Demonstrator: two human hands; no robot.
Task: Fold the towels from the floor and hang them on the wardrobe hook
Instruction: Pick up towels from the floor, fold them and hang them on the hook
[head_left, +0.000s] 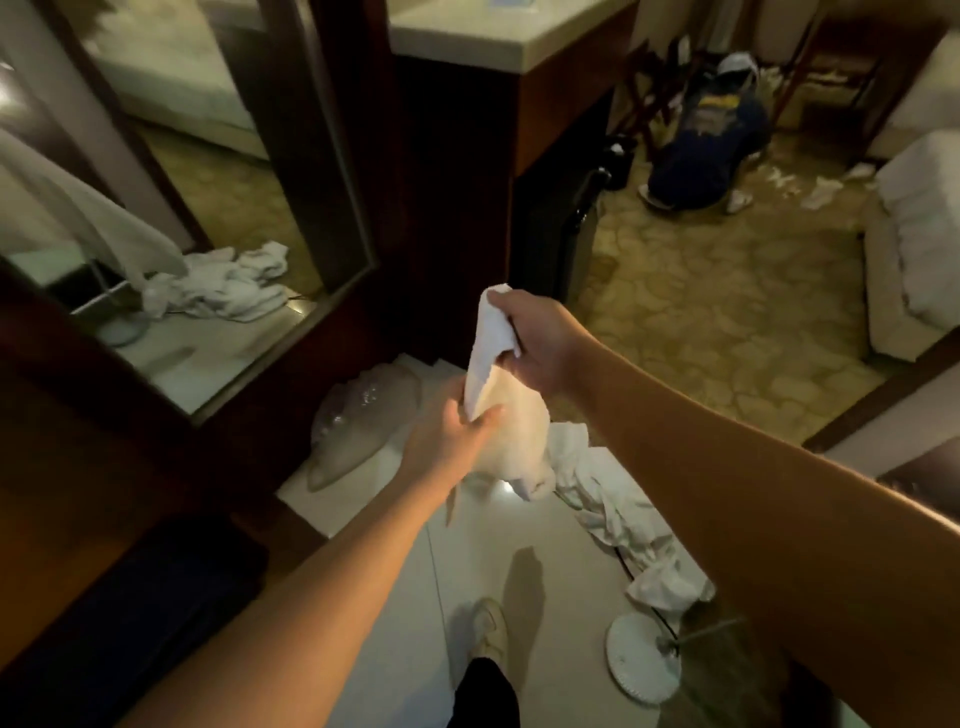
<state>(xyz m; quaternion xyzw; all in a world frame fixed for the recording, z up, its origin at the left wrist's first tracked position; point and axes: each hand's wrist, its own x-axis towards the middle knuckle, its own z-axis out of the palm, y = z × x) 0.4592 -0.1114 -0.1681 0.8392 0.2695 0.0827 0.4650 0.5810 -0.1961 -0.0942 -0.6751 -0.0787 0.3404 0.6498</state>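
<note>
A small white towel (506, 415) hangs in the air at the middle of the head view, held by both hands. My right hand (540, 343) grips its upper end, which pokes up above the fist. Lower down, my left hand (457, 431) pinches its left edge between thumb and fingers. More white towels (618, 514) lie crumpled in a strip on the pale tiled floor just below and to the right. The dark wood wardrobe (447, 171) stands straight ahead. No hook is visible.
A mirrored door (208, 171) at left reflects a towel heap. A clear plastic bag (358, 421) lies at the wardrobe's foot. A white fan base (644, 660) stands on the floor at lower right. A person in blue (706, 140) crouches on the carpet beyond. A bed (919, 239) is at right.
</note>
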